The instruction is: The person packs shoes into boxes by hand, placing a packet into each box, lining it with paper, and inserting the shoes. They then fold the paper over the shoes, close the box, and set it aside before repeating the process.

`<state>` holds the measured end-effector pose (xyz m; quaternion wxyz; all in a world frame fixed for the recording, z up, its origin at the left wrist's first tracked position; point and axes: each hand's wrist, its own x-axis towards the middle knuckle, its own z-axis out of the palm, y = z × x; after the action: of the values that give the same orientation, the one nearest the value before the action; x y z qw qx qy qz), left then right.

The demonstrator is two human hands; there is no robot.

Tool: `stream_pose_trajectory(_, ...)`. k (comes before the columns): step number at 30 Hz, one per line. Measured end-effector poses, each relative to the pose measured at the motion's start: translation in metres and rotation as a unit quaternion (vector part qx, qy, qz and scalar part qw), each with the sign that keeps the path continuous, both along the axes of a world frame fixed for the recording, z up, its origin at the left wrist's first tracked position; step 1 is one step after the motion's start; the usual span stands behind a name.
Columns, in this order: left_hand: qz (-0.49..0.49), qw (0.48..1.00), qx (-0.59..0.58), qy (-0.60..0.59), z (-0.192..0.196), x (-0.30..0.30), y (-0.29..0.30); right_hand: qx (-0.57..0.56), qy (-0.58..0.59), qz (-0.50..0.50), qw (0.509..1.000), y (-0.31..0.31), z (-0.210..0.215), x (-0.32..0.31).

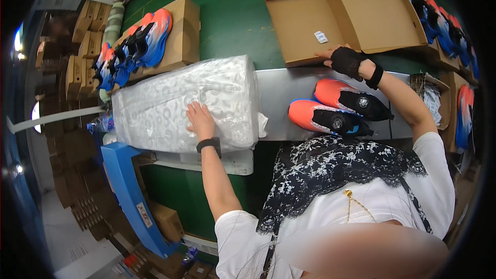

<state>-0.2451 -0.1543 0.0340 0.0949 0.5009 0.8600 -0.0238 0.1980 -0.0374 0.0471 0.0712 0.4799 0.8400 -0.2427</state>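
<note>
My left hand point(200, 119) lies flat, fingers spread, on a thick stack of white patterned wrapping paper point(170, 98) at the left of a grey metal plate point(281, 95). My right hand point(343, 59), in a black fingerless glove, grips the near edge of an open brown cardboard shoe box point(305, 26), which has a small white packet point(321, 36) inside. A pair of orange, blue and black sneakers point(336, 108) lies on its side on the plate, between my body and the box.
More orange-and-blue sneakers stand on a cardboard box at the upper left point(137, 44) and along the right edge point(439, 20). The bench top is green point(227, 15). A blue bar point(126, 191) runs down the lower left, with stacked cartons point(82, 36) beyond.
</note>
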Motion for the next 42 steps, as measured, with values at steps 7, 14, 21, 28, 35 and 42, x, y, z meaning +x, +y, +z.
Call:
stream_pose_trajectory(7, 0.024, 0.914, 0.404, -0.038, 0.060, -0.031, 0.017, 0.048, 0.016, 0.007, 0.999, -0.014, 0.015, -0.005)
stream_pose_trajectory(14, -0.052, 0.732, 0.458, -0.502, 0.195, 0.128, 0.101, -0.006, 0.450, 0.123, 0.884, -0.028, 0.094, -0.049)
stream_pose_trajectory(21, -0.261, 0.649, 0.299, -0.649, 0.200, 0.272, 0.158, -0.015, 0.566, -0.312, 0.763, 0.013, 0.116, -0.044)
stream_pose_trajectory(28, -0.506, 0.780, 0.302, -0.212, 0.121, 0.275, 0.156, 0.241, 0.489, -0.503, 0.671, 0.010, 0.088, 0.117)
stream_pose_trajectory(35, -0.387, 0.903, 0.180, 0.055, 0.060, 0.199, 0.160, 0.273, 0.282, -0.608, 0.690, -0.003, 0.066, 0.358)
stream_pose_trajectory(42, 0.015, 0.704, -0.130, -0.698, 0.011, 0.134, 0.187, 0.292, 0.085, -0.675, 0.672, -0.037, 0.104, 0.323)
